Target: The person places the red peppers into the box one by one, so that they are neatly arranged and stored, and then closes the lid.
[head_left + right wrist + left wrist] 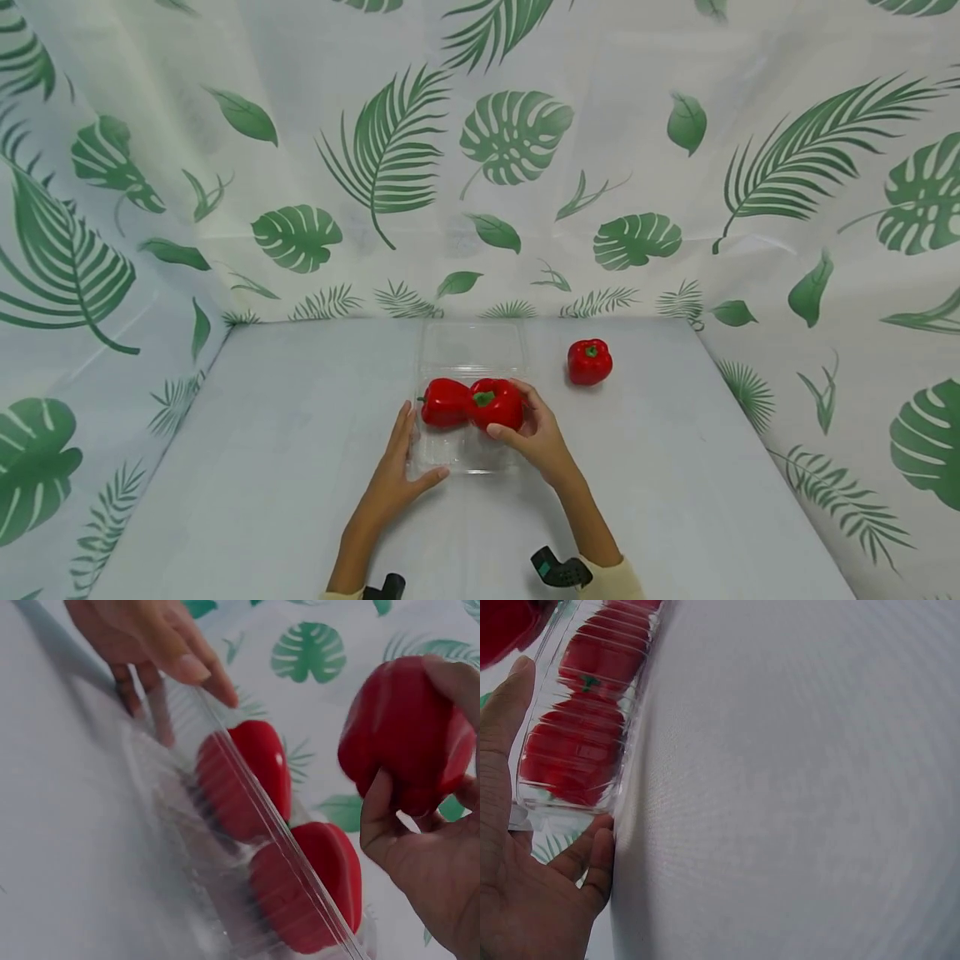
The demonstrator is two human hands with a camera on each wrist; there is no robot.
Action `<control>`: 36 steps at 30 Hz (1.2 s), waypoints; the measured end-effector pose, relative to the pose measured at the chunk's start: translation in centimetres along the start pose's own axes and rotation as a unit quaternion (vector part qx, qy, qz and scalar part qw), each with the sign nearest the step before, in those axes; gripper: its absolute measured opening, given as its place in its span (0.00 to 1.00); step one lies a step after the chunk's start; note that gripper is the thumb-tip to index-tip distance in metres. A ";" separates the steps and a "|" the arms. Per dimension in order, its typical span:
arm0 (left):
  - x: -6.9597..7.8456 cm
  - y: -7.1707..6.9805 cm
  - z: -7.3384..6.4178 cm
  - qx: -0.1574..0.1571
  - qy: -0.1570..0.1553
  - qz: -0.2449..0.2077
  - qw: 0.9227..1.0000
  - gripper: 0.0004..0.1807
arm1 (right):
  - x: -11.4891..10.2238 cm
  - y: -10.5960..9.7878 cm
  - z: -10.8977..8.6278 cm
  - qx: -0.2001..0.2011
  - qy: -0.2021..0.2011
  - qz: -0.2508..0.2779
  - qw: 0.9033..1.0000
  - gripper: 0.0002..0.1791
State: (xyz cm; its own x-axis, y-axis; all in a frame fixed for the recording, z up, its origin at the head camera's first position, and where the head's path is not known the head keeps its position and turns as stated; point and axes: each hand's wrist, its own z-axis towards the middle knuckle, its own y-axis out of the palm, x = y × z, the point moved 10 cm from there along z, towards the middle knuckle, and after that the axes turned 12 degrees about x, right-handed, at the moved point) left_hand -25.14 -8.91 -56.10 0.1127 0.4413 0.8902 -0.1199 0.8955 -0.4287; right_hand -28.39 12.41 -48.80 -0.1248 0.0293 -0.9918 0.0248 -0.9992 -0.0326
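Observation:
A clear plastic clamshell box (461, 454) lies on the table with its lid (471, 343) folded back. My right hand (542, 437) grips a red bell pepper (405, 731) between thumb and fingers, raised above the box at its right side. Two more red peppers sit in the box: one (244, 780) toward its left end, another (307, 889) beside it, which the held pepper hides in the head view. My left hand (397, 471) stands at the box's left side, fingers extended along the wall and thumb apart at the front corner.
Another red bell pepper (589, 362) stands on the white table (675, 467), back and to the right of the box. A leaf-printed sheet (517, 250) rises behind the table and along its sides.

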 end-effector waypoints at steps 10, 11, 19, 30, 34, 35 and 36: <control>0.3 -0.2 0.3 0.003 0.018 -0.003 1.000 0.59 | 0.3 2.9 -0.5 -0.019 -0.057 -0.120 0.991 0.40; 0.2 -0.2 0.3 0.002 0.018 -0.003 1.000 0.59 | 0.5 3.0 -0.5 -0.019 -0.060 -0.129 0.990 0.40; 0.1 -0.1 0.3 -0.002 0.015 -0.004 1.000 0.61 | 0.4 4.1 -0.7 -0.031 -0.120 -0.193 0.973 0.40; 0.2 -0.1 0.1 0.007 0.024 -0.002 1.000 0.60 | 0.3 5.3 -0.9 -0.037 -0.158 -0.241 0.957 0.39; 0.4 -0.2 0.1 0.008 0.026 0.003 1.000 0.59 | 0.5 5.6 -0.8 -0.031 -0.161 -0.262 0.951 0.39; 0.4 -0.2 0.1 0.008 0.026 0.004 1.000 0.59 | 0.6 5.7 -0.8 -0.029 -0.161 -0.268 0.950 0.39; 0.4 -0.2 0.1 0.008 0.026 0.006 1.000 0.59 | 0.6 5.7 -0.8 -0.026 -0.163 -0.272 0.948 0.39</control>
State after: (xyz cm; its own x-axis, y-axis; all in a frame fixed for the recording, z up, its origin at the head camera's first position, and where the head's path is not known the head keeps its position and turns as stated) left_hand -25.16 -8.90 -55.63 0.1623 0.4541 0.8761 -0.1368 0.8896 -0.4358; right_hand -27.57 6.73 -49.66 -0.4331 0.5212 -0.7354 -0.0829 -0.8355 -0.5433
